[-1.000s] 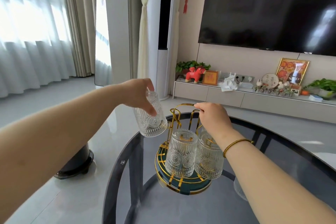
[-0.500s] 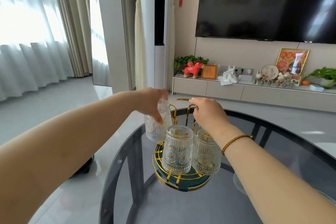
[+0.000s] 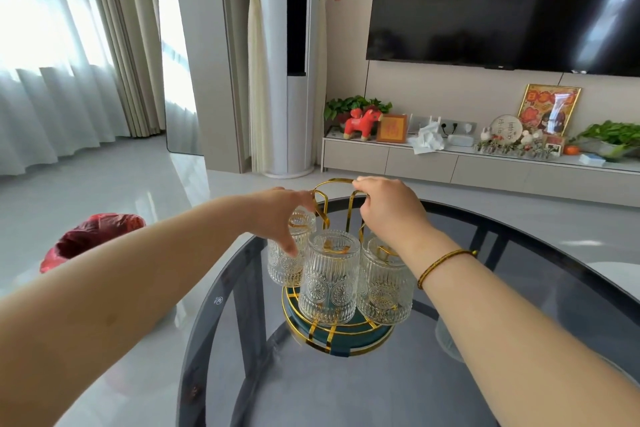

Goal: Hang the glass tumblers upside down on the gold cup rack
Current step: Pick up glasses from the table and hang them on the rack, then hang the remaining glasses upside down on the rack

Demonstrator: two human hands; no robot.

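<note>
Gold cup rack (image 3: 337,329): stands on the round glass table (image 3: 519,340), green base, wire pegs.

Tumblers hung mouth-down: two at the front, centre tumbler (image 3: 329,281) and right tumbler (image 3: 386,288).

Third tumbler (image 3: 289,253): inverted at the rack's left side, your left hand (image 3: 280,215) wrapped over its top; seating on its peg not confirmable.

Your right hand (image 3: 388,211): clasps the rack's top handle loop (image 3: 334,184), steadying it.

Remaining: you release the third; further tumblers or free pegs cannot be made out.

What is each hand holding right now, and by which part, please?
Left hand holds the left glass tumbler by its upturned base; right hand grips the gold cup rack by its top handle.
</note>
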